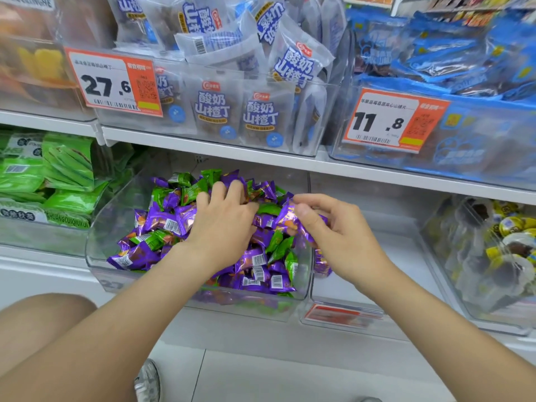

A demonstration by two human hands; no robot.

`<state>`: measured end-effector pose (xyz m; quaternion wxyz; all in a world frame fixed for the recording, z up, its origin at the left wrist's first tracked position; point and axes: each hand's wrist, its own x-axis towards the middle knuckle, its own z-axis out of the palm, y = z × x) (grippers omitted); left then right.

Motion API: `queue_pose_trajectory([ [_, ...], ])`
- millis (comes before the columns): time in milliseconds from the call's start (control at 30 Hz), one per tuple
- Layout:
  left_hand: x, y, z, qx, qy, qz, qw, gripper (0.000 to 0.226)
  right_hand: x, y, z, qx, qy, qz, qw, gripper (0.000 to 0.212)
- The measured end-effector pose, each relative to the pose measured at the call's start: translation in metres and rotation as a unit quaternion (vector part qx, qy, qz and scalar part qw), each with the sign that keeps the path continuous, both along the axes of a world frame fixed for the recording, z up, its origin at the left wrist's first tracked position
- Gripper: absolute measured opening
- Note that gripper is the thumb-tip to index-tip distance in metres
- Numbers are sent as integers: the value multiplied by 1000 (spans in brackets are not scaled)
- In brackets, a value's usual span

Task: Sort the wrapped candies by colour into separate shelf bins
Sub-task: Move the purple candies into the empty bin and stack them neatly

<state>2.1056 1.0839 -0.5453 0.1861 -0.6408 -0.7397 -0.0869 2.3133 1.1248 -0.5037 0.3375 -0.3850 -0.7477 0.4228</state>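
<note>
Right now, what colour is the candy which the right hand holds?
Purple: the candy pinched by the right hand, in the head view.

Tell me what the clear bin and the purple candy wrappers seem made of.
The clear scoop-fronted bin looks like rigid glossy plastic: see-through walls, bright rim highlights. The purple candy wrappers look like shiny metallised film, creased with bright glints; true foil is possible.

Bare forearms [121,309], bare knee [40,320], grey-and-white sneaker [148,381]
</note>
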Motion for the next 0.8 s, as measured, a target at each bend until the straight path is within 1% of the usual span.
queue_pose_trajectory([
  [67, 4, 2, -2, -11, 10, 6, 1000, 30, 8, 2, 3, -54, 22, 9, 998, 22],
  [133, 6, 4, 1, -16, 13, 0, 1000, 23, 15, 3, 6, -99, 50, 12, 994, 18],
  [200, 7, 6, 2, -24, 21, -4, 999, 15, 20, 5, 8, -116, 51, 4, 992, 18],
  [267, 10, 5, 1, -23, 9, -8, 1000, 12, 26, 8, 8, -133, 37, -5, 990, 19],
  [367, 17, 0, -3, -35, -6, -13, 999, 23, 35, 13, 5, -133, -14, -16, 991, 19],
  [467, 22, -6, -3, -48, -37, -14, 998, 39, 43, 19, -1, -127, -9, -40, 991, 9],
  [533, 24, -10, -1, -45, -61, -17, 997, 48, 48, 25, -5, -110, -30, -56, 992, 4],
  [567, 25, -13, 1, -39, -71, -26, 996, 48, 51, 29, -7, -91, -57, -61, 992, 5],
  [600, 25, -16, 3, -26, -88, -35, 995, 47, 55, 33, -10, -56, -104, -62, 991, 6],
  [633, 26, -20, 6, -13, -112, -44, 993, 43, 59, 38, -13, -7, -173, -55, 983, 7],
  [700, 28, -26, 14, 23, -175, -72, 982, 35, 65, 45, -20, 81, -317, -26, 945, 6],
  [733, 30, -28, 17, 43, -206, -88, 974, 30, 67, 47, -23, 103, -364, -8, 926, 5],
  [767, 32, -30, 21, 60, -234, -102, 965, 23, 68, 48, -27, 112, -389, 6, 914, 6],
  [800, 33, -31, 23, 71, -256, -114, 957, 17, 69, 49, -29, 116, -398, 17, 910, 7],
])
